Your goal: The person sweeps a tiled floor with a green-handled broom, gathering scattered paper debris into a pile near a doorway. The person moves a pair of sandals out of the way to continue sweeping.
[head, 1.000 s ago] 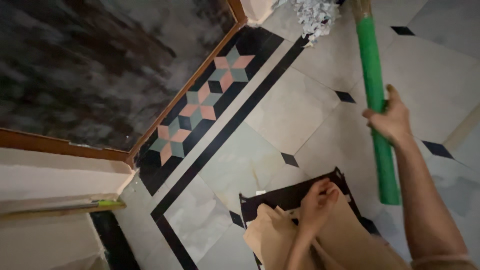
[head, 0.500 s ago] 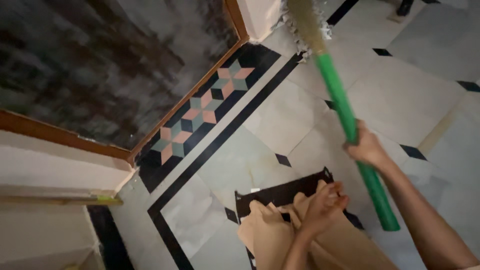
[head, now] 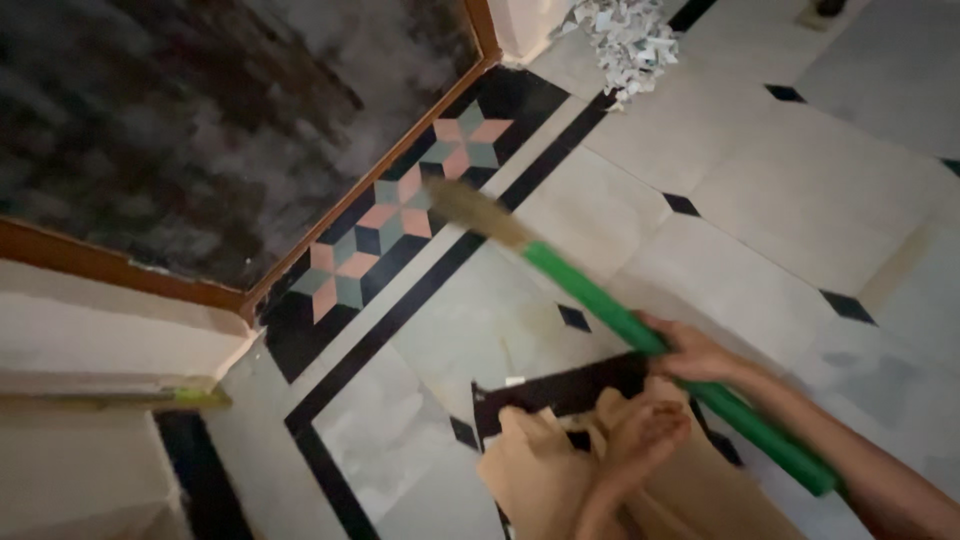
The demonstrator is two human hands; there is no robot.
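Observation:
My right hand [head: 695,352] grips the green handle of a broom [head: 600,308], which lies low and slanted across the tiled floor. Its straw head [head: 475,212] points toward the patterned border tiles. My left hand [head: 640,440] presses on a sheet of brown cardboard [head: 545,475] that rests over a dark flat tray [head: 560,390] on the floor in front of me. A heap of shredded paper scraps [head: 625,35] sits at the top, near the wall corner.
A dark marbled slab with a wooden frame [head: 200,130] fills the upper left. Star-patterned tiles [head: 395,225] with a black border run diagonally beside it. A pale ledge [head: 100,340] and a thin stick with a green tip [head: 195,397] are at the left.
The broom swung down from near upright by the paper heap to a low slant, head now over the border tiles. My right hand dropped closer to the cardboard. The left hand stayed put.

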